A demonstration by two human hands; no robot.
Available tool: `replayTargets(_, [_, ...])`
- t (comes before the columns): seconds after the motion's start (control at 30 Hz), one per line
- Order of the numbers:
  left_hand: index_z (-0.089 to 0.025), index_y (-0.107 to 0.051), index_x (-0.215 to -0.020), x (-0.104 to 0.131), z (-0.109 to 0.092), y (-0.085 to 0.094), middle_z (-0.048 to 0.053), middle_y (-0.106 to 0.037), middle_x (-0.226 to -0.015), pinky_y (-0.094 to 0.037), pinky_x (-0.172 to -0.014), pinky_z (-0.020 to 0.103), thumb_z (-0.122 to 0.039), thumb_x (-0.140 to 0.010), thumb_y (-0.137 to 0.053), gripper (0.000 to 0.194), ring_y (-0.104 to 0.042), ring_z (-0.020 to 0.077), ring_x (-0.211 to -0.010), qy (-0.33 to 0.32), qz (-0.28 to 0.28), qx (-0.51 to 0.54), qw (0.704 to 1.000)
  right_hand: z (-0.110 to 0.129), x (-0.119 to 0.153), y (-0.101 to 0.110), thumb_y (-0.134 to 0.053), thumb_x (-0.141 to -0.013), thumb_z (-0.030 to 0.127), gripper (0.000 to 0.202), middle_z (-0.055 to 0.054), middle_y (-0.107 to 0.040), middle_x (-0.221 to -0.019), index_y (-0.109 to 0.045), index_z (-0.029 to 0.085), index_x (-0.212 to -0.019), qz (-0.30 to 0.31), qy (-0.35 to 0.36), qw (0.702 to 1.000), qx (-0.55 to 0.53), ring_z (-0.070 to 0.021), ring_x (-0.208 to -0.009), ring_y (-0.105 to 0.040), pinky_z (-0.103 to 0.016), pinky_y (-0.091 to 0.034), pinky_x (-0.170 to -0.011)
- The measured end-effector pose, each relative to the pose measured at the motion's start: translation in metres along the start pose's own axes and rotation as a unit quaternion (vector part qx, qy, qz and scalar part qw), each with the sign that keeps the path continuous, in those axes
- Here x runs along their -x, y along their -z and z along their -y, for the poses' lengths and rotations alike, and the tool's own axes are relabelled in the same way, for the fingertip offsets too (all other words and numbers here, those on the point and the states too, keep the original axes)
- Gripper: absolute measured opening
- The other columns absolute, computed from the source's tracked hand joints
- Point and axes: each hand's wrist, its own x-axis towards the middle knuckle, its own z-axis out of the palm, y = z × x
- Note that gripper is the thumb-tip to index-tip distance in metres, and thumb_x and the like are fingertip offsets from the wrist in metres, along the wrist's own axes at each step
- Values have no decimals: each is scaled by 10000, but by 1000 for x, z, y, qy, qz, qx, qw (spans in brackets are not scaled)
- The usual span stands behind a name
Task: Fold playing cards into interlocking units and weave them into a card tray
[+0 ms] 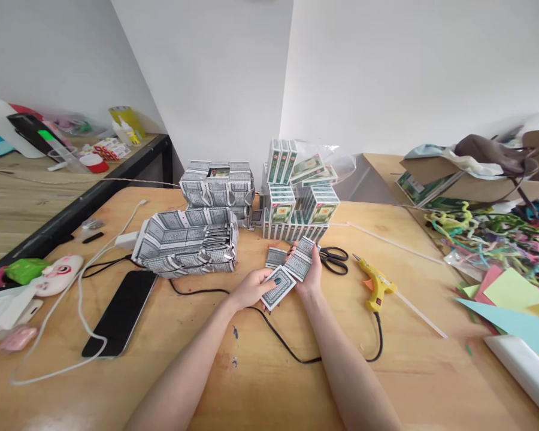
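My left hand (254, 288) pinches a patterned playing card (278, 288), thumb on top. My right hand (312, 276) holds more cards (301, 258), fanned and touching the first. Another card (275, 257) lies flat just behind my hands. A long open box made of folded cards (184, 239) stands to the left of my hands, with a second card-built box (218, 182) behind it. Stacked green-and-white card packs (296, 230) rise behind my right hand. Black-handled scissors (335, 260) and a yellow glue gun (377, 287) lie to the right.
A black phone (120, 314) and white cable (78, 293) lie at left, near soft toys (58, 275). A black cord (287, 347) crosses in front of my hands. Coloured paper (516, 299), pipe cleaners (485, 230) and a cardboard box (467, 173) are at right.
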Motion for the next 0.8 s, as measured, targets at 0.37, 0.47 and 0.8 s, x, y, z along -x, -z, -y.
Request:
replayTargets(0.37, [-140,-487,-849,-2,2,-8,-20,-555,-539,-402,-369,191,-365,-799,-499,231,-516,103,-390,3,12,30,999,-1,1,-1,-453,-811,457,320,-6,-617,-699,-593,169,-825,-14,38,999,14,-110,-627,-595,-252,-526,-636])
replayTargets(0.47, [-139,-487,-827,-4,3,-9,-25,-544,-520,-380,-357,185,-377,-784,-514,243,-504,100,-372,7,5,30,999,-2,1,-2,-451,-813,444,307,-12,-615,-708,-592,171,-824,-26,44,998,22,-121,-634,-596,-270,-529,-639])
replayTargets(0.8, [-116,-549,-803,-8,8,-9,-25,-508,-567,-339,-421,191,-348,-724,-555,244,-442,78,-432,-17,-77,45,996,-6,6,-9,-494,-790,453,274,11,-609,-724,-574,204,-870,-10,36,998,48,-117,-643,-592,-273,-519,-650])
